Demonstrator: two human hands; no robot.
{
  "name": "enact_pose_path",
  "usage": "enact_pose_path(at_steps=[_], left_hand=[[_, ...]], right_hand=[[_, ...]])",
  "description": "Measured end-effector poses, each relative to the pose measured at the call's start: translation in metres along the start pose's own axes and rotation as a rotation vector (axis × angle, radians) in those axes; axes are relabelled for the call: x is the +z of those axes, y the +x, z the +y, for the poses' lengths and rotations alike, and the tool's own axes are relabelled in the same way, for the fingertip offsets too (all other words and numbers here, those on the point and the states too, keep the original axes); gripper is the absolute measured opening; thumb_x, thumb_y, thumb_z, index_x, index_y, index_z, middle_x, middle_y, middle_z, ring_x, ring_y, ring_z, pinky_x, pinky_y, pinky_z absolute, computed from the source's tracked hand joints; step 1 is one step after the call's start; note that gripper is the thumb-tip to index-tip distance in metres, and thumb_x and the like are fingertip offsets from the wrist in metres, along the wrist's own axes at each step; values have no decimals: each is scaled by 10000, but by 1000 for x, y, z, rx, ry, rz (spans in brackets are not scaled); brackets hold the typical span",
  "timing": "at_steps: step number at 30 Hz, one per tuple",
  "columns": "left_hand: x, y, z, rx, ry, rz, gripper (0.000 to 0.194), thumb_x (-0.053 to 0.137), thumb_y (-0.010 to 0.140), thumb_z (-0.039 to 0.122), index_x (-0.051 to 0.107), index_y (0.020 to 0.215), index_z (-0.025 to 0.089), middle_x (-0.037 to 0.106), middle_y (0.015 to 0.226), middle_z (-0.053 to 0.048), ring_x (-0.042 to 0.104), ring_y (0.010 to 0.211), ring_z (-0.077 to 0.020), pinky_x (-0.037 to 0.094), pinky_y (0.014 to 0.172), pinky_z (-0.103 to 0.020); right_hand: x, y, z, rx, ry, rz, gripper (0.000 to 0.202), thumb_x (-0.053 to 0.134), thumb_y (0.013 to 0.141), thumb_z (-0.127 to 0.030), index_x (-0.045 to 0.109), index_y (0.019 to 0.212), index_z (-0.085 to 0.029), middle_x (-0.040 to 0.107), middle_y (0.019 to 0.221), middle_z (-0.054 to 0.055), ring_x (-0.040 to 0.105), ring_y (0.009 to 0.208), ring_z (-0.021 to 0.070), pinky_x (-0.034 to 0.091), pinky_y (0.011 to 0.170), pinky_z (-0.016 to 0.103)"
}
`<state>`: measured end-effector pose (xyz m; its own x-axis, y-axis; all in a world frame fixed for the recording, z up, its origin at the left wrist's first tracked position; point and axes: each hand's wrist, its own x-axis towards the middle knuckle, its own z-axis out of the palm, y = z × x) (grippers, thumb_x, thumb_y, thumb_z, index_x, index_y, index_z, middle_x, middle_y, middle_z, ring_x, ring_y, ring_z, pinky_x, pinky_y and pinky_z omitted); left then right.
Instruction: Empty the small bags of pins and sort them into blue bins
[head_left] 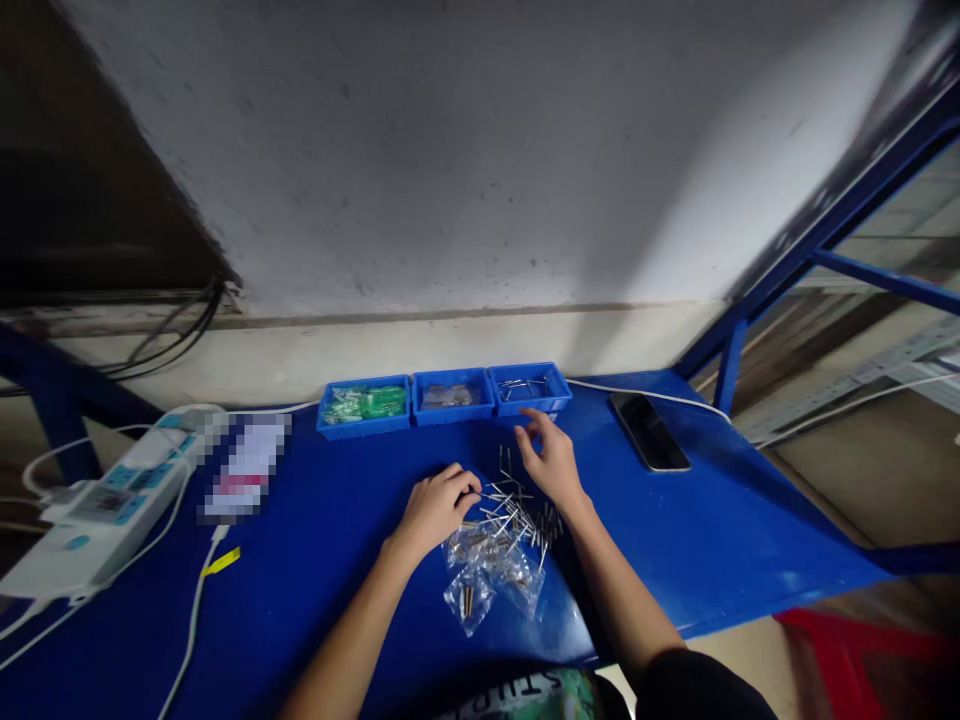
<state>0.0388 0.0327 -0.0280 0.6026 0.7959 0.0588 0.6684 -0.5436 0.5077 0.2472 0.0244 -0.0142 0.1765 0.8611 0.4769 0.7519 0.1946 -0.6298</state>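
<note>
My left hand is closed in a pinch at the left edge of a loose pile of thin silver metal pins, with one slim pin showing at its fingertips. My right hand is above the far right side of the pile, just in front of the right blue bin. Its thumb and index finger are apart, and nothing shows between them. Small clear plastic bags with brownish and silver pins inside lie on the near side of the pile, partly overlapping it.
The middle blue bin holds clear bags; the left blue bin holds green and clear packets. A black phone lies right on the blue table. At left are a white power strip, cables and a blurred-out phone.
</note>
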Motion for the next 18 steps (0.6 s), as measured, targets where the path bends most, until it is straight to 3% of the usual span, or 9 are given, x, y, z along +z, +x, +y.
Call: enact_pose_path(at_steps=[4,9,13,18], left_hand=[[0,0,-3,4,-33,16,166,426,891,238,579,830,247,608,905,19,600,761,-133,376,645,-232],[1,3,-16,-42,-306,193,200,383,904,261,550,815,197,588,842,-17,575,785,-143,418,736,-243],[3,5,-22,-99,-436,233,211,400,891,290,564,817,181,589,754,-7,555,672,-131,429,661,-237],[6,5,-20,-130,-499,304,213,456,853,313,604,798,170,603,699,-3,543,608,-125,424,614,-230]], right_hand=[[9,-5,-14,-113,36,-198,258,445,910,-320,564,1091,-180,609,778,38,576,710,162,447,698,275],[6,-7,-21,-249,-16,-381,258,515,883,-378,588,1053,-198,612,811,42,565,761,177,427,726,295],[7,-8,-22,-345,-68,-452,211,568,858,-307,577,1044,-206,625,847,45,557,795,180,402,757,305],[11,-9,-24,-390,-87,-433,87,527,887,-254,584,933,-207,627,856,48,554,802,172,383,754,293]])
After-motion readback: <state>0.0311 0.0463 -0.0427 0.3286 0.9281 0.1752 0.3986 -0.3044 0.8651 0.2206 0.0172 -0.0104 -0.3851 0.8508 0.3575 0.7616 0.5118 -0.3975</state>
